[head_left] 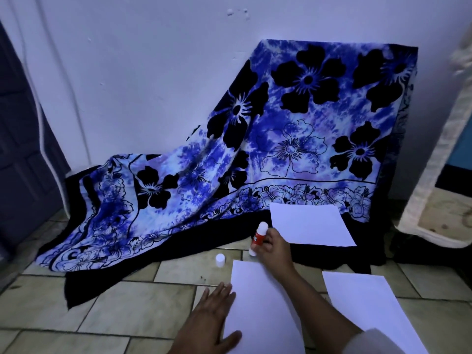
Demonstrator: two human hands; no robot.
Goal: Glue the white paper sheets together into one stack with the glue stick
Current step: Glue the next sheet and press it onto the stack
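Note:
Three white paper sheets lie on the tiled floor. The near sheet is in front of me, and my left hand lies flat with straight fingers on its left edge. My right hand grips a red and white glue stick, held tilted just beyond the near sheet's far edge, its lower end close to the floor. The stick's white cap stands on the floor to the left. A second sheet lies to the right. A third sheet rests farther back on dark cloth.
A blue floral cloth drapes over a box-like shape against the white wall, its black border spreading onto the tiles. A dark door stands at the left. A pale padded object leans at the right.

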